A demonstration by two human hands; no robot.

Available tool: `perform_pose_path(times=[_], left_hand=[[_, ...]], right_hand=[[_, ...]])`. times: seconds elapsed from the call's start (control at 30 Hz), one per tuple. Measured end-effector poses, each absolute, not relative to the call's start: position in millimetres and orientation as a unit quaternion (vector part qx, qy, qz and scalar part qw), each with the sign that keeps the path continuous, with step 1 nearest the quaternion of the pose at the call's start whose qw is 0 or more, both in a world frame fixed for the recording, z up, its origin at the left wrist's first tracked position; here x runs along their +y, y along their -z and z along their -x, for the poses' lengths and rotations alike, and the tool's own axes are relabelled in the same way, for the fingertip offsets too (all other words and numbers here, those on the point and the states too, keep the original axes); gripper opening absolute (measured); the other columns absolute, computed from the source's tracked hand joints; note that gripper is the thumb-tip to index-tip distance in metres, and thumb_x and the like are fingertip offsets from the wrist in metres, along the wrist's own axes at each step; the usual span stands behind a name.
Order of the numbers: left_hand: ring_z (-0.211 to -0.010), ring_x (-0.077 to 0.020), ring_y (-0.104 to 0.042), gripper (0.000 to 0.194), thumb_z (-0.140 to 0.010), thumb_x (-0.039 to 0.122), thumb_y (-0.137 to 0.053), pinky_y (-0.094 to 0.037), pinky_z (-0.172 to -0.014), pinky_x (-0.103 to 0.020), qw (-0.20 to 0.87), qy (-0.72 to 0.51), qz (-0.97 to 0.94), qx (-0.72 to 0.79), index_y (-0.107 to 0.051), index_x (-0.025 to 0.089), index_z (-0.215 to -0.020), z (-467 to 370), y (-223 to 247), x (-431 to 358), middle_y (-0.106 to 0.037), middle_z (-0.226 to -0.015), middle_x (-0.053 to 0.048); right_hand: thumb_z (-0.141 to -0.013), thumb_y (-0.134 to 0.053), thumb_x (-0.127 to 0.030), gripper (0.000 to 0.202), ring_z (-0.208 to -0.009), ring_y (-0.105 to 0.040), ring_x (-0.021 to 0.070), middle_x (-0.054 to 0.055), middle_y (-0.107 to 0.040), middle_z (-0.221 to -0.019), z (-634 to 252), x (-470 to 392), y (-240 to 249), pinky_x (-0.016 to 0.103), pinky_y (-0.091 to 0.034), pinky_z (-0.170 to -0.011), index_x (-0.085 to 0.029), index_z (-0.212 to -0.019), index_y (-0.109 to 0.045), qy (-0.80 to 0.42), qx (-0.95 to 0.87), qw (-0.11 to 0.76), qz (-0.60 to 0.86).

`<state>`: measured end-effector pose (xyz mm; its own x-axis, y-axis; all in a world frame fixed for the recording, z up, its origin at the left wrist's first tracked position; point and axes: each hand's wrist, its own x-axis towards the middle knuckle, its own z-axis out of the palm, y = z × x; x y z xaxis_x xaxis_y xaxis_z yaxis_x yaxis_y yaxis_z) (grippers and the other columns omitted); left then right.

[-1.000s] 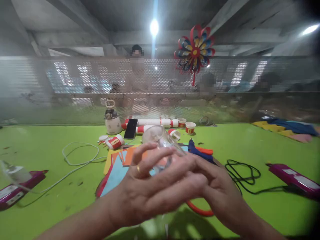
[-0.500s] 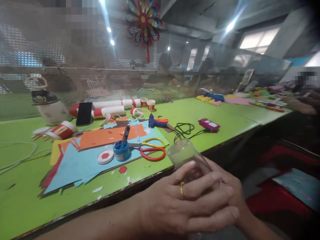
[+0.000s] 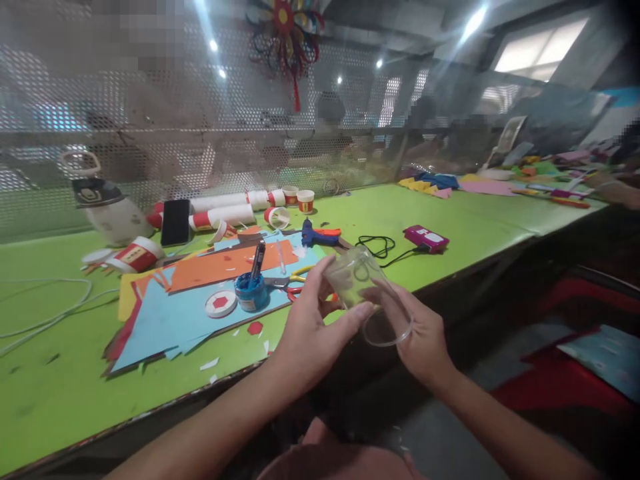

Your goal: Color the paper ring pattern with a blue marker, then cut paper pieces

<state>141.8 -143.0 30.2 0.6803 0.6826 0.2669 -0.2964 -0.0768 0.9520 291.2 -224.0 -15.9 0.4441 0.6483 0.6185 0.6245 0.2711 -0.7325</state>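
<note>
A clear plastic cup [image 3: 357, 283] is tilted in front of the table's edge, its rimmed opening toward me. My left hand [image 3: 320, 320] grips its left side, thumb near the rim. Fingers of my right hand [image 3: 423, 333] hold the cup's right side by the rim. Scissors [image 3: 295, 283] with yellow and red handles lie partly hidden behind my left hand. Left of them, a blue paint jar [image 3: 251, 292] has a black marker [image 3: 258, 260] standing in it. Beside the jar is a white lid [image 3: 221, 304] with a red hexagon.
Blue paper [image 3: 165, 320] and orange paper [image 3: 230, 265] lie on the green table [image 3: 60, 400]. Behind are a glue gun [image 3: 320, 233], a phone [image 3: 175, 222], paper cups [image 3: 305, 201] and a purple box [image 3: 426, 239] with a black cable.
My left hand has moved from over the cup to its left side, uncovering more of it. The cup is raised slightly and its rim now shows. The camera view has shifted a little.
</note>
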Motion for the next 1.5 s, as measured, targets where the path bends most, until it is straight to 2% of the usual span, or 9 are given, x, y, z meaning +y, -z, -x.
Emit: perform_pose_path(times=[0.2,0.33,0.53,0.73,0.97,1.1,1.23,1.4,1.5], left_hand=[[-0.118,-0.0286,-0.061,0.076,-0.080,0.028,-0.076,-0.048,-0.104,-0.046,0.648,-0.390,-0.640,0.133,-0.033,0.027,-0.143,-119,-39,-131,-0.059,-0.133,-0.011],[-0.120,-0.0312,-0.057,0.091,-0.071,0.023,-0.082,-0.049,-0.104,-0.048,0.418,-0.476,-0.766,0.111,-0.032,0.036,-0.146,-95,-43,-129,-0.055,-0.134,-0.008],[-0.115,-0.0243,-0.059,0.067,-0.093,0.026,-0.058,-0.056,-0.094,-0.036,0.199,-0.464,-0.862,0.046,-0.024,0.038,-0.150,-52,-60,-117,-0.055,-0.123,-0.009],[-0.142,-0.0308,-0.030,0.056,-0.097,0.030,-0.052,-0.029,-0.117,-0.048,-0.129,-0.434,-0.887,0.091,-0.032,0.019,-0.148,-14,-91,-93,-0.041,-0.150,-0.014],[-0.105,-0.0267,-0.061,0.033,-0.096,0.016,-0.048,-0.042,-0.095,-0.043,-0.395,-0.386,-0.832,0.048,-0.057,0.018,-0.127,-14,-118,-75,-0.071,-0.115,-0.009],[-0.102,-0.0337,-0.064,0.054,-0.083,0.015,-0.055,-0.051,-0.083,-0.047,-0.315,-0.365,-0.873,0.073,-0.045,0.007,-0.135,-15,-125,-64,-0.068,-0.117,-0.020],[-0.113,-0.0346,-0.061,0.079,-0.079,0.027,-0.064,-0.054,-0.088,-0.049,-0.070,-0.416,-0.897,0.130,-0.025,0.022,-0.148,-12,-133,-56,-0.059,-0.133,-0.018],[-0.092,-0.0303,-0.069,0.063,-0.080,0.045,-0.071,-0.059,-0.076,-0.046,0.279,-0.505,-0.790,0.208,-0.046,0.024,-0.133,-11,-165,-26,-0.067,-0.113,-0.014],[-0.096,-0.0292,-0.068,0.053,-0.079,0.046,-0.073,-0.057,-0.082,-0.044,0.339,-0.543,-0.730,0.240,-0.055,0.018,-0.120,-8,-209,8,-0.067,-0.114,-0.014]], right_hand=[[-0.090,-0.059,-0.011,0.031,-0.097,-0.073,0.0135,0.003,-0.076,-0.110,-279,-198,6,0.017,-0.054,-0.088,-0.022,-0.118,-0.068,0.046,-0.581,0.608,0.540],[-0.090,-0.057,-0.015,0.039,-0.092,-0.074,0.0129,-0.002,-0.075,-0.110,-269,-189,-6,0.016,-0.056,-0.083,-0.031,-0.124,-0.062,0.068,-0.653,0.592,0.467],[-0.086,-0.065,-0.025,0.052,-0.108,-0.070,0.0216,0.006,-0.071,-0.121,-275,-176,-17,0.025,-0.052,-0.096,-0.026,-0.136,-0.053,0.178,-0.753,0.470,0.425],[-0.079,-0.071,-0.018,0.050,-0.094,-0.074,0.0191,0.006,-0.076,-0.109,-269,-147,-60,0.021,-0.058,-0.084,-0.025,-0.127,-0.060,0.182,-0.796,0.438,0.375],[-0.093,-0.051,-0.024,0.029,-0.077,-0.072,0.0173,0.008,-0.077,-0.093,-238,-134,-122,0.026,-0.058,-0.071,-0.023,-0.114,-0.071,-0.055,-0.813,0.376,0.441],[-0.096,-0.051,-0.039,0.033,-0.059,-0.061,0.0120,0.002,-0.068,-0.073,-229,-122,-132,0.023,-0.052,-0.056,-0.021,-0.116,-0.070,-0.235,-0.759,0.430,0.429],[-0.096,-0.049,-0.049,0.042,-0.046,-0.053,0.0100,-0.002,-0.059,-0.057,-234,-105,-123,0.023,-0.043,-0.046,-0.021,-0.123,-0.065,-0.320,-0.693,0.542,0.352],[-0.096,-0.051,-0.049,0.043,-0.052,-0.057,0.0102,0.001,-0.065,-0.067,-238,-74,-120,0.023,-0.044,-0.049,-0.018,-0.123,-0.063,-0.311,-0.650,0.609,0.331],[-0.091,-0.059,-0.049,0.041,-0.047,-0.053,0.0084,0.000,-0.063,-0.062,-236,-47,-115,0.021,-0.040,-0.047,-0.015,-0.112,-0.067,-0.273,-0.617,0.627,0.389]])
